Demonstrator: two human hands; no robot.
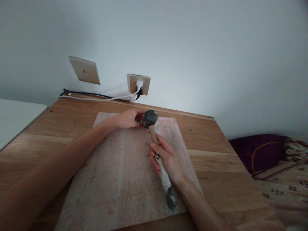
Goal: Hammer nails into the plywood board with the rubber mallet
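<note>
I count one mallet [164, 176], one board [113, 173], two wall plates [86, 72] and at least four small nails [166, 126]. My right hand [166, 155] is wrapped round the mallet's handle; the head sits beyond it, just beside my left fingertips, and the butt points back toward me. My left hand [128, 118] is apart from my right, over the board's far part; I can't tell what its fingers hold. Two nails lie beyond my right hand, two left of it.
</note>
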